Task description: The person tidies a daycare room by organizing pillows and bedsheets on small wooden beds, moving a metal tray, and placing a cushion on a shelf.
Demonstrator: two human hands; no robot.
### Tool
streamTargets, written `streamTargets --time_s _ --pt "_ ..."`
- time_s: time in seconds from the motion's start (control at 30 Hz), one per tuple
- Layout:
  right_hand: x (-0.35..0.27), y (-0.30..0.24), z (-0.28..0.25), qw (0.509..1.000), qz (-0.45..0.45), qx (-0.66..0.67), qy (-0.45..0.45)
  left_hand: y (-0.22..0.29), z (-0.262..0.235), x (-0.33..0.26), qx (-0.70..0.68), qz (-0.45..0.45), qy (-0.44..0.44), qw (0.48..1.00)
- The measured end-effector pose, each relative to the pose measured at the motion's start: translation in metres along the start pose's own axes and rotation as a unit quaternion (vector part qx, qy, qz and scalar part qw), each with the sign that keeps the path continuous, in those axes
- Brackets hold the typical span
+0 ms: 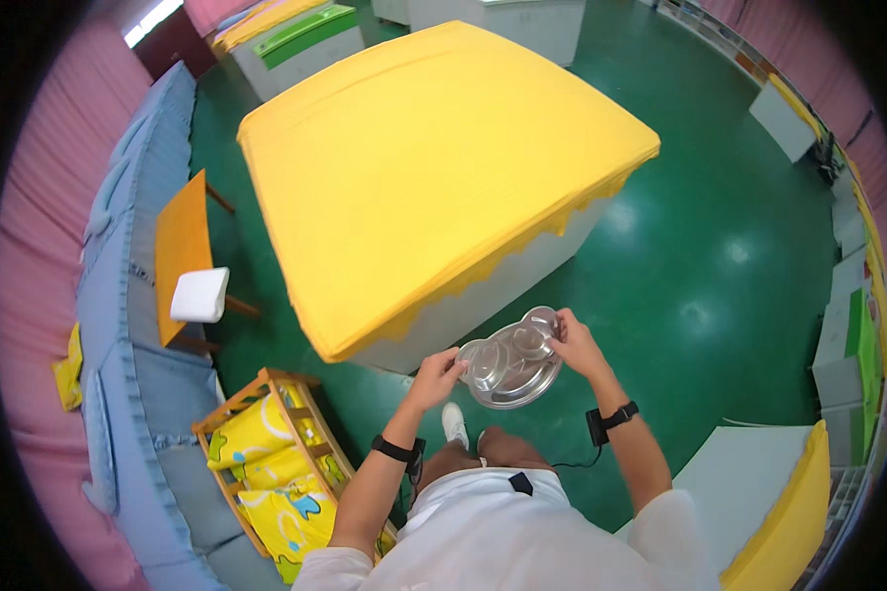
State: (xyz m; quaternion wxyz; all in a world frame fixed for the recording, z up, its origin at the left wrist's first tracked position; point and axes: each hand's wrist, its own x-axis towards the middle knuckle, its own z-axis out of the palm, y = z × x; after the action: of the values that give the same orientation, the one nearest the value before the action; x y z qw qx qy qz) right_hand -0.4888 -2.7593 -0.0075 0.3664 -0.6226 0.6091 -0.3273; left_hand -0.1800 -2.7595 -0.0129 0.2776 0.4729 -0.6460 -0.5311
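Balance is best protected by an even grip at both ends of the metal tray, which is held in the air over the green floor, on the near side of the yellow-covered tabletop and apart from it. The end toward the tabletop's near left corner is gripped by the left hand; the other end, farther along the same near edge, is gripped by the right hand. Both hands are closed narrowly on the rim; how far the fingers reach underneath cannot be told. Equal support should be given from each side so that the tray is not tipped, and thumbs are best placed on the rim rather than in the hollows. Contact with the frilled hem of the tabletop is better avoided, since it could be dragged askew.

The tray is shaped like an animal's head, with rounded ears turned toward the tabletop. Its silvery metal is streaked with reflections. Two round hollows are set toward the tabletop, and a wide curved one is formed on the side away from it. No food can be made out in them.
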Motion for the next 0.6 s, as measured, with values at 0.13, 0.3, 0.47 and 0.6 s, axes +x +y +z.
streamTargets --time_s 0.13,0.3,0.47,0.6 --pt "0.006 0.044 -0.032 0.982 0.096 0.159 0.029 0.011 0.009 0.083 -0.114 -0.004 -0.053 0.992" --pt "0.013 0.099 -0.092 0.949 0.167 0.258 0.075 0.048 0.055 0.177 -0.155 -0.025 -0.164 0.974" --pt "0.068 0.166 -0.188 0.961 0.151 0.203 0.112 0.081 0.136 0.292 -0.119 -0.015 -0.174 0.977" --pt "0.114 0.215 -0.278 0.963 0.16 0.191 0.099 0.115 0.204 0.377 -0.113 -0.024 -0.135 0.984"
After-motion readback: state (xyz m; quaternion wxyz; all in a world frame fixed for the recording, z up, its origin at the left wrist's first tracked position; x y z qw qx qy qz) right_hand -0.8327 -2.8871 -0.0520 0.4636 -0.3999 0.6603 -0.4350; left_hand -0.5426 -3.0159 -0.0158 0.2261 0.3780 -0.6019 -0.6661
